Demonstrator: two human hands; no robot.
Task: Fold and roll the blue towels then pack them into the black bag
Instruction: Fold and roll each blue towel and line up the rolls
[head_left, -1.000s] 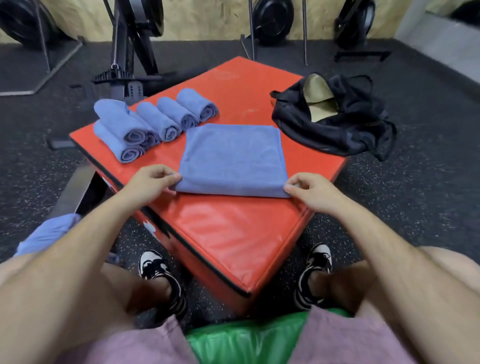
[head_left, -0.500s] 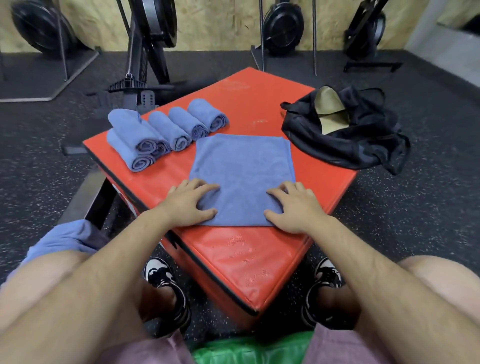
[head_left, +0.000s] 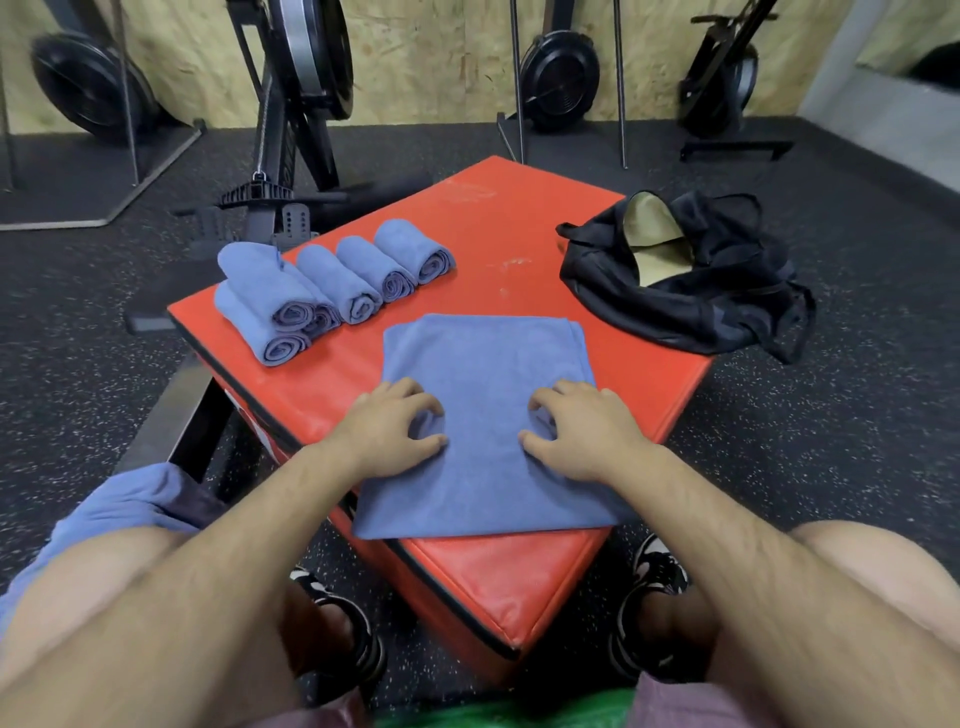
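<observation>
A folded blue towel (head_left: 483, 374) lies flat on the red padded box (head_left: 519, 234), its near edge at the box's front corner. My left hand (head_left: 387, 431) and right hand (head_left: 584, 431) rest side by side on its middle. Their fingers are curled and the thumbs pinch the cloth, which bunches a little under the fingertips. Several rolled blue towels (head_left: 332, 283) lie in a row at the box's left side, one stacked on top of the others. The black bag (head_left: 691, 291) slumps open at the right corner, showing a tan lining.
Another blue towel (head_left: 119, 509) lies over my left thigh. A black exercise machine (head_left: 291, 104) stands behind the box, with more machines along the wooden wall. Dark speckled rubber floor surrounds the box. My feet are on either side of its front corner, above a green seat (head_left: 498, 717).
Both hands went from pinching the towel's near corners to lying flat on it. They now sit farther up the cloth with fingers curled into it.
</observation>
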